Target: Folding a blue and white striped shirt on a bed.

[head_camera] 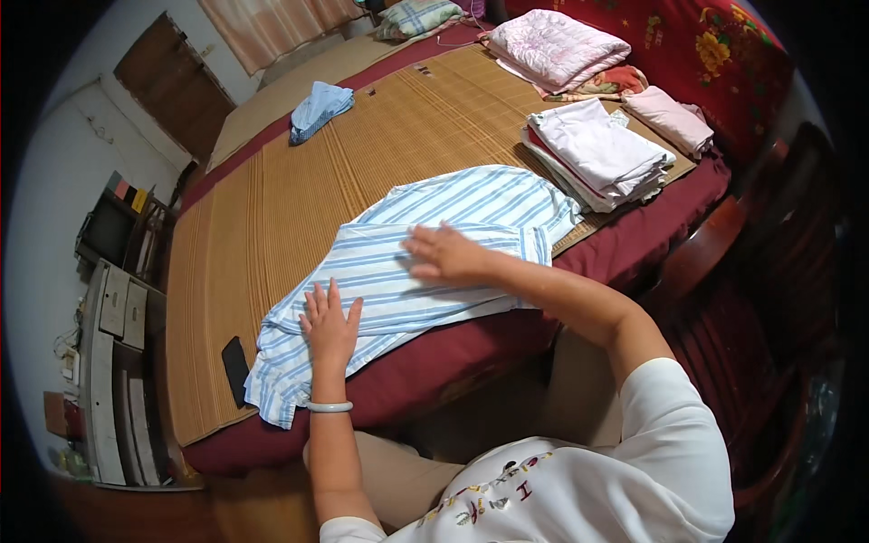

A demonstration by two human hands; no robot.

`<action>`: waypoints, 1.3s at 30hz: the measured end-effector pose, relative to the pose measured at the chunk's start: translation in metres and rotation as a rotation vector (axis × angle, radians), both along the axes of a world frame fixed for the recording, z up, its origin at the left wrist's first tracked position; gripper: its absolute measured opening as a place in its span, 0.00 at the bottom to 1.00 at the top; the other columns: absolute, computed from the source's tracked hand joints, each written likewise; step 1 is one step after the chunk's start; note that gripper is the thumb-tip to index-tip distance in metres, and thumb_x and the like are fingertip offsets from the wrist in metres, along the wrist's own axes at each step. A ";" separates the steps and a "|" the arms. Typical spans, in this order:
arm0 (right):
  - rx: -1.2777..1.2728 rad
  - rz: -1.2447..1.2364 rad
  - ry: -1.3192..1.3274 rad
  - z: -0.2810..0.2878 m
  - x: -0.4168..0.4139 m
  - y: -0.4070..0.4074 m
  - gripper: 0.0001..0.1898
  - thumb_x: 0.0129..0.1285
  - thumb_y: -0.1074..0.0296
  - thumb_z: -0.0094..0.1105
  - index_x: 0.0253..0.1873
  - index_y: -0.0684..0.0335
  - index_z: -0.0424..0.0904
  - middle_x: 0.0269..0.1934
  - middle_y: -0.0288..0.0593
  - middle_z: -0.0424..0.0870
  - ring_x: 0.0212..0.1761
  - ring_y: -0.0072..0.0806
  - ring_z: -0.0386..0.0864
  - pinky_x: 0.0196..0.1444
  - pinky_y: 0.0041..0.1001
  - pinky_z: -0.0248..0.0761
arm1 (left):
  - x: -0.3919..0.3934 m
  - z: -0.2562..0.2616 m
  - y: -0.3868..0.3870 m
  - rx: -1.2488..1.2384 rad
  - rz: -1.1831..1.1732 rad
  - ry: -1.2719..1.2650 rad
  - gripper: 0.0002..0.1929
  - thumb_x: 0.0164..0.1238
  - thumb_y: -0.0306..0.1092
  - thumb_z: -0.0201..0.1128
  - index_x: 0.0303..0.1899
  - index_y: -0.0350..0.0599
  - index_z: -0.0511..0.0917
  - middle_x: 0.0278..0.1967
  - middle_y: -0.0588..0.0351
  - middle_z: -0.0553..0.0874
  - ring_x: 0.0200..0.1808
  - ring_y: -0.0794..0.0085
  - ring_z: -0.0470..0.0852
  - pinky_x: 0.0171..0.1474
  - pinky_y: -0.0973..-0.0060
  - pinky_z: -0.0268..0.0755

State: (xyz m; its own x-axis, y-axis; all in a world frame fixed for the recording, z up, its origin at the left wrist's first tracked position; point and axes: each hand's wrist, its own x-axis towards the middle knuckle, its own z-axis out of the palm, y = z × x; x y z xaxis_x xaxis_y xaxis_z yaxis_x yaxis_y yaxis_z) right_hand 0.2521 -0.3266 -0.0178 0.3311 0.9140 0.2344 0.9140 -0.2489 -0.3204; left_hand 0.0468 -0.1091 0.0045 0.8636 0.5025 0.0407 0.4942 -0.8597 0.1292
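A blue-and-white striped shirt (380, 265) lies spread along the near edge of the bed, one sleeve laid across its body with the cuff towards the right. My left hand (330, 322) rests flat on the shirt's left part, fingers apart, a pale bangle on the wrist. Over the middle of the sleeve is my right hand (445, 254), palm down and slightly blurred; whether it touches the cloth I cannot tell. Neither hand grips anything. Just left of the shirt lies a flat black object (235, 370), perhaps a phone.
A bamboo mat (271, 224) covers the bed over a dark red sheet (434, 360). Folded white clothes (597, 146) are stacked at the right, near a folded pink quilt (557, 47). A crumpled blue garment (319, 112) lies farther back. A wooden chair (706, 234) stands close on the right.
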 end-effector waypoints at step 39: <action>-0.159 -0.191 -0.069 -0.001 -0.019 -0.038 0.37 0.77 0.37 0.36 0.80 0.57 0.57 0.81 0.52 0.55 0.84 0.43 0.48 0.82 0.50 0.38 | -0.003 -0.011 0.020 -0.005 0.072 0.060 0.39 0.77 0.66 0.45 0.80 0.56 0.54 0.82 0.45 0.50 0.83 0.45 0.43 0.79 0.43 0.33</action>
State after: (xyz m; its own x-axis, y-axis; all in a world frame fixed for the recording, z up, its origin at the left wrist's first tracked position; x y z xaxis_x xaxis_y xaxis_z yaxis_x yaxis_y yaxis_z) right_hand 0.2334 -0.3644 -0.0188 0.4898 0.8634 0.1209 0.8638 -0.4617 -0.2019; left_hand 0.0437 -0.0887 -0.0068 0.8262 0.5633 -0.0130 0.5615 -0.8213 0.1013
